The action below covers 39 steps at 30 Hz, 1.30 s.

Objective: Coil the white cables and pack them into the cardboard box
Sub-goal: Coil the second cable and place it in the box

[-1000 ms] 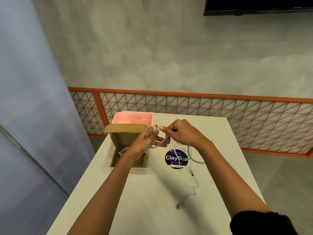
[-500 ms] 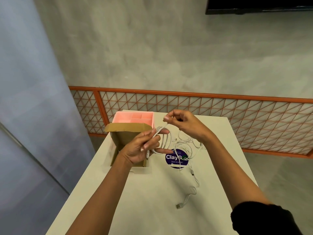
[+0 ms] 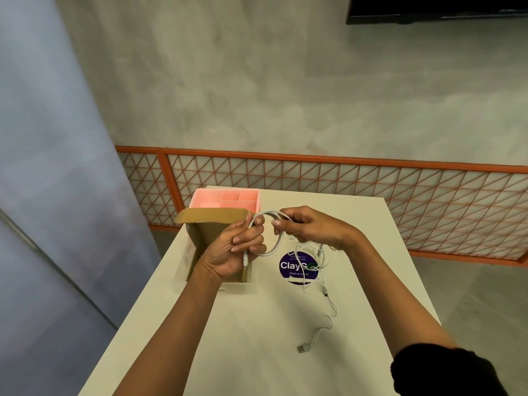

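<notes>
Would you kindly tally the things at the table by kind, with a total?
Box: 1
Tray: 1
Sticker: 1
Cables: at least 2, one a held coil; the tangle hides any more
Total: at least 5

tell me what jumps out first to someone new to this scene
Mid-frame over the white table, the left hand and right hand both pinch a white cable bent into a loop. Behind the left hand stands an open brown cardboard box, with a pink plastic divided tray beyond it. To the right, loose white cable trails past a round purple sticker.
</notes>
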### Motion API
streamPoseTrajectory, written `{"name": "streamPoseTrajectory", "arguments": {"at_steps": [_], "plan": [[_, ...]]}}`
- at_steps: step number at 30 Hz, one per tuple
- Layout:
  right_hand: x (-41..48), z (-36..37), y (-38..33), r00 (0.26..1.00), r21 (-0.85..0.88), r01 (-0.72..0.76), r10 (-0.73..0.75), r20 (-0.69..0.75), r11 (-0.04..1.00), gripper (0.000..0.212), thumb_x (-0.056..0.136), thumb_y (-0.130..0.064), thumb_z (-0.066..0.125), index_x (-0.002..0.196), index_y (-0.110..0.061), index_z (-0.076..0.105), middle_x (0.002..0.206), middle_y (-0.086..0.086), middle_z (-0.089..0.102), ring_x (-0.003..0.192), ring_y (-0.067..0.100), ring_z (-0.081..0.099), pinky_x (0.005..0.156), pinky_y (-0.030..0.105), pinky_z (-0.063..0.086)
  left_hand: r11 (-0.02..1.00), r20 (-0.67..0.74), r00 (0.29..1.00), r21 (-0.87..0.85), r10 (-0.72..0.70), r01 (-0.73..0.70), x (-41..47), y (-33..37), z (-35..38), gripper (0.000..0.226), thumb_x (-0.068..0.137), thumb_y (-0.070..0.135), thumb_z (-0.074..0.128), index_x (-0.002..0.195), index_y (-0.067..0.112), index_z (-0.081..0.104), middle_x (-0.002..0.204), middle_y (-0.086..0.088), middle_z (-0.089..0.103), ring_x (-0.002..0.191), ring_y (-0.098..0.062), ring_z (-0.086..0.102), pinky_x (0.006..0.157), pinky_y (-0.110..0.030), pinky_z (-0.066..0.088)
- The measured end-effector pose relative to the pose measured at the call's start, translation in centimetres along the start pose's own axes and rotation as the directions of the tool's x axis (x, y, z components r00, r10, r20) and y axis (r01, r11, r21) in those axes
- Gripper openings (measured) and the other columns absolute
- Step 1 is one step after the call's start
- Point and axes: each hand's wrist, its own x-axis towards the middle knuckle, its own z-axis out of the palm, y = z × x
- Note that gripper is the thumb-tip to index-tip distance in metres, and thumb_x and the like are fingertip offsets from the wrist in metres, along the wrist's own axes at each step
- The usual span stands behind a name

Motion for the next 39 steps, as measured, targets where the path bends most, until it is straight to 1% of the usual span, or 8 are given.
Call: {"name": "streamPoseTrajectory", "arguments": {"at_steps": [4,11,18,22,30,33,36,39], "plan": [[0.2,-0.2,-0.1,0.999,0.020,-0.012,0.013,-0.037,1.000,0.029,0.100,-0.034,0.043,0.080,-0.016,0.054,0.059,-0.013,0.034,0.053,0.003,0.030,0.051,0.014,0.029,0.995,-0.198,0.980,0.101,0.038,-0.018,0.4,0.2,0.0,0.037,0.097,0.025,0.036,0.086,0.005,0.065,0.051,0.004,0.040,0.043,-0.004,0.033,0.058,-0.019,0.046],[0.7,0.1,0.8,0.988,-0.017,-0.049,0.046,-0.145,0.999,0.033,0.099,-0.039,0.041,0.077,-0.017,0.050,0.063,-0.006,0.033,0.057,0.009,0.029,0.052,0.018,0.029,0.941,-0.485,0.854,0.339,0.189,-0.016,0.8,-1.2,0.9,0.038,0.098,0.036,0.033,0.082,0.008,0.052,0.059,0.001,0.032,0.056,-0.009,0.036,0.074,-0.024,0.041],[0.6,0.4,1.3,0.988,0.012,-0.028,0.029,-0.152,1.000,0.033,0.099,-0.038,0.044,0.095,-0.010,0.061,0.065,-0.007,0.034,0.057,0.005,0.032,0.052,0.016,0.031,0.836,-0.518,0.787,0.548,0.335,0.005,1.7,-1.6,1.4,0.036,0.102,0.032,0.030,0.076,0.011,0.043,0.054,0.007,0.026,0.047,-0.004,0.026,0.056,-0.022,0.028],[0.0,-0.2,1.8,0.993,0.134,0.007,0.009,-0.117,0.991,0.025,0.100,-0.027,0.043,0.109,-0.007,0.054,0.068,-0.004,0.039,0.054,0.002,0.035,0.051,0.014,0.034,0.798,-0.518,0.771,0.602,0.370,0.021,1.8,-1.3,1.1,0.035,0.101,0.033,0.030,0.078,0.012,0.044,0.051,0.010,0.032,0.048,-0.003,0.029,0.052,-0.019,0.029],[-1.7,-2.3,3.0,0.996,-0.015,-0.083,0.084,0.044,0.996,0.022,0.094,-0.025,0.056,0.106,-0.012,0.070,0.089,-0.002,0.066,0.084,0.007,0.061,0.080,0.019,0.049,0.782,-0.522,0.731,0.623,0.440,-0.026,1.2,0.8,-0.3,0.037,0.102,0.035,0.030,0.077,0.012,0.045,0.050,0.011,0.033,0.048,-0.003,0.031,0.049,-0.017,0.030],[-2.0,-2.8,3.4,0.994,-0.189,-0.082,0.066,-0.086,0.979,0.020,0.088,-0.029,0.064,0.099,-0.017,0.075,0.098,-0.004,0.063,0.096,0.008,0.057,0.082,0.016,0.043,0.783,-0.533,0.718,0.621,0.447,-0.027,0.7,1.0,-0.5,0.036,0.102,0.033,0.031,0.078,0.012,0.046,0.050,0.011,0.037,0.047,-0.002,0.034,0.048,-0.016,0.031],[-1.6,-3.0,3.9,0.939,-0.349,-0.096,-0.031,-0.342,0.932,0.020,0.087,-0.026,0.065,0.099,-0.015,0.076,0.088,-0.009,0.057,0.088,0.009,0.051,0.070,0.007,0.040,0.763,-0.510,0.746,0.647,0.428,0.005,0.4,0.7,-0.4,0.034,0.101,0.034,0.032,0.080,0.011,0.047,0.052,0.010,0.040,0.049,-0.003,0.036,0.048,-0.014,0.034],[-1.1,-2.9,4.2,0.858,-0.219,-0.103,-0.025,-0.513,0.970,0.020,0.088,-0.025,0.064,0.099,-0.012,0.075,0.087,-0.006,0.057,0.082,0.013,0.057,0.068,0.009,0.045,0.733,-0.464,0.801,0.679,0.378,0.047,0.2,0.0,-0.1,0.034,0.101,0.033,0.032,0.080,0.010,0.047,0.057,0.006,0.036,0.051,-0.004,0.033,0.048,-0.014,0.034]]}}
